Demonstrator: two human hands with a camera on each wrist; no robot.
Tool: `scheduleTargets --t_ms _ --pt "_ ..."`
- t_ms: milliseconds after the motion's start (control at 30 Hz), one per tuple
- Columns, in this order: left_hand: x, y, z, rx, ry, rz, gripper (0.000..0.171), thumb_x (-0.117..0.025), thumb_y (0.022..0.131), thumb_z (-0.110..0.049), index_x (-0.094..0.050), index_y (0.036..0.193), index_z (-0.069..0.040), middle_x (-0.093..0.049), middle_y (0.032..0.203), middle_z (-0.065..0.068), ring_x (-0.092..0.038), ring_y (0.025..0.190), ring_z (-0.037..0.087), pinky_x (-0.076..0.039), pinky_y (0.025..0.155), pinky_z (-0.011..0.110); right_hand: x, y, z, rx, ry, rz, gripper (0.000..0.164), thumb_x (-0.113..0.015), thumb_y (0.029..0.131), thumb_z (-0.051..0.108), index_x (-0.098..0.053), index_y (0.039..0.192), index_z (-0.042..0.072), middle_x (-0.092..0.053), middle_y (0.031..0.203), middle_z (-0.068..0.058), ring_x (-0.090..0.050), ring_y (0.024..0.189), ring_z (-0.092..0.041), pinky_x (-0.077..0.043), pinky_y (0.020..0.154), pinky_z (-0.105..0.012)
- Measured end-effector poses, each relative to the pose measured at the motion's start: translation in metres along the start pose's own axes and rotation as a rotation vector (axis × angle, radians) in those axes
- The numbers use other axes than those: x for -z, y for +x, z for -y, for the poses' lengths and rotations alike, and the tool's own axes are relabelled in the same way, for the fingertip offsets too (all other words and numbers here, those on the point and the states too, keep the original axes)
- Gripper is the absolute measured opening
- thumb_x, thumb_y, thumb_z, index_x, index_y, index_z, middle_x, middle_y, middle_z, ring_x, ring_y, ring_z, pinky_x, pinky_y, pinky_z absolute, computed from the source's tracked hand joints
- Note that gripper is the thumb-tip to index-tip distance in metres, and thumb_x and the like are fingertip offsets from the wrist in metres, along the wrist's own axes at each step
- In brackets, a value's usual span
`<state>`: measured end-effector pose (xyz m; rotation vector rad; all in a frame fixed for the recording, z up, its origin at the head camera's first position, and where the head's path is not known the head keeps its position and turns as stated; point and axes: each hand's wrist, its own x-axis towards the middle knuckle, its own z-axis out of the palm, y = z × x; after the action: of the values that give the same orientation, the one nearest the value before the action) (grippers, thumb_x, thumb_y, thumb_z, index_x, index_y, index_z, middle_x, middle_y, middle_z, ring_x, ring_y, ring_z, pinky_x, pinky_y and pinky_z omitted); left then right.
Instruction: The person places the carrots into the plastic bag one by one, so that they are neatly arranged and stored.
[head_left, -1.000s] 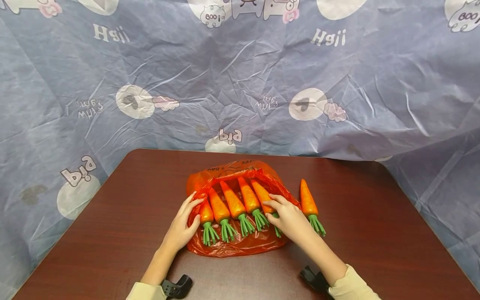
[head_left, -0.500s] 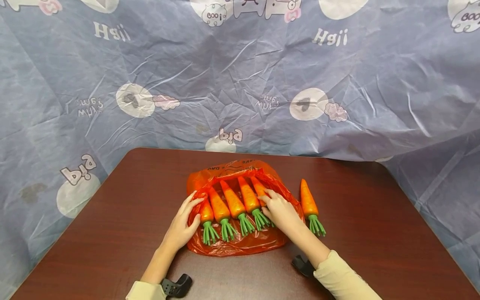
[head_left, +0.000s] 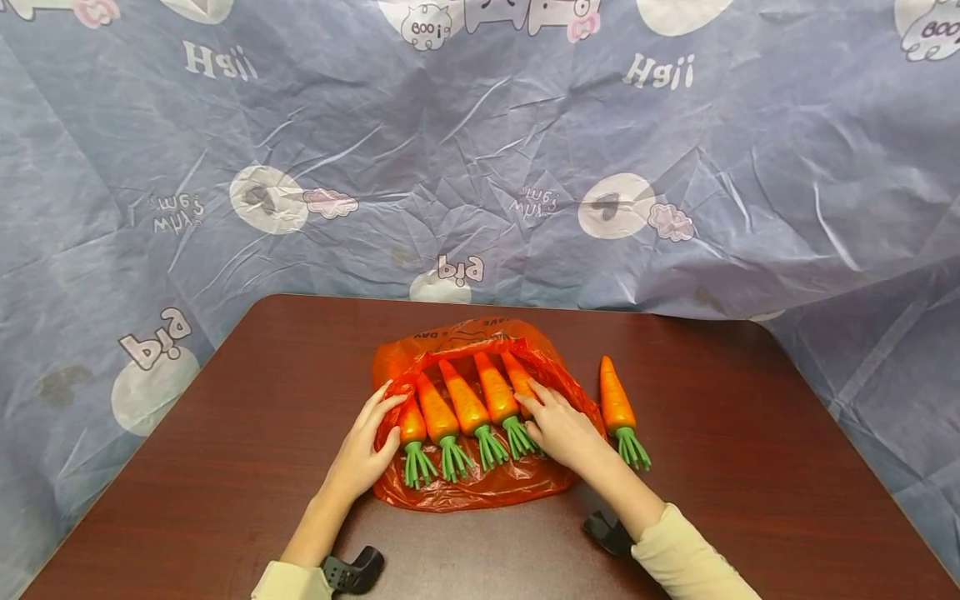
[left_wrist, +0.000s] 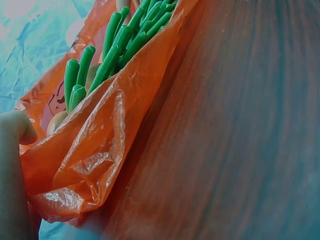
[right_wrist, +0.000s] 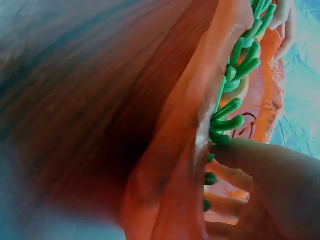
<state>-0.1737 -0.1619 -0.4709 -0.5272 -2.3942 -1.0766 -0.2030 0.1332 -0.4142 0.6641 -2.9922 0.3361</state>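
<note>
A red-orange plastic bag [head_left: 480,497] lies with its mouth toward me, and several orange carrots [head_left: 467,404] with green tops sit side by side in it. My left hand [head_left: 362,454] holds the bag's left edge beside the leftmost carrot [head_left: 412,423]; in the left wrist view the thumb [left_wrist: 20,127] is at the plastic rim. Reaching into the bag's right side, my right hand [head_left: 566,427] grips the rightmost carrot [head_left: 517,372] inside and hides its lower part. Its green top [right_wrist: 210,178] partly shows by the fingers in the right wrist view.
One more carrot [head_left: 617,398] lies on the brown table [head_left: 712,467] to the right of the bag. A wrinkled blue-grey printed cloth [head_left: 450,150] hangs behind the table. Black wrist devices [head_left: 358,571] sit under both forearms.
My right hand has shifted slightly left and away from me, with the rightmost carrot moving closer to its neighbour. The left hand and the loose carrot stay in place.
</note>
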Motion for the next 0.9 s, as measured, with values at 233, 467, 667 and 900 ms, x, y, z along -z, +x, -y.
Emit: scheduleTargets --t_ms 233,467,667,900 --pt "-0.001 0.000 0.000 0.005 -0.009 0.007 0.044 -0.058 0.082 -0.005 -0.051 0.124 -0.013 -0.037 0.140 0.014 -0.040 0.125 0.034 -0.036 0.097 0.056 0.010 -0.007 0.006 -0.018 0.033 -0.021 0.043 -0.058 0.086 0.024 -0.052 0.127 0.017 -0.042 0.139 -0.012 -0.048 0.120 -0.033 -0.050 0.072 -0.054" --pt "0.000 0.000 0.000 0.004 -0.018 0.005 0.043 -0.058 0.082 -0.005 -0.052 0.124 -0.013 -0.038 0.140 0.014 -0.040 0.126 0.034 -0.036 0.098 0.055 0.024 -0.021 0.013 0.006 0.028 -0.152 0.041 -0.059 0.085 0.031 -0.055 0.124 0.020 -0.050 0.134 -0.007 -0.052 0.116 -0.027 -0.050 0.075 -0.051" --pt "-0.001 0.000 0.000 -0.002 -0.011 0.002 0.044 -0.058 0.081 -0.004 -0.052 0.124 -0.013 -0.037 0.140 0.014 -0.040 0.126 0.034 -0.036 0.097 0.056 0.031 -0.037 0.011 0.032 0.064 -0.279 0.045 -0.062 0.083 0.034 -0.054 0.125 0.020 -0.048 0.135 -0.005 -0.051 0.118 -0.027 -0.049 0.083 -0.048" --pt "0.001 0.000 0.000 0.000 -0.010 0.000 0.043 -0.059 0.081 -0.005 -0.052 0.124 -0.013 -0.038 0.140 0.013 -0.039 0.127 0.033 -0.036 0.098 0.054 0.037 -0.053 -0.004 0.005 0.093 -0.357 0.047 -0.062 0.083 0.031 -0.052 0.127 0.019 -0.044 0.138 -0.005 -0.046 0.121 -0.028 -0.043 0.092 -0.050"
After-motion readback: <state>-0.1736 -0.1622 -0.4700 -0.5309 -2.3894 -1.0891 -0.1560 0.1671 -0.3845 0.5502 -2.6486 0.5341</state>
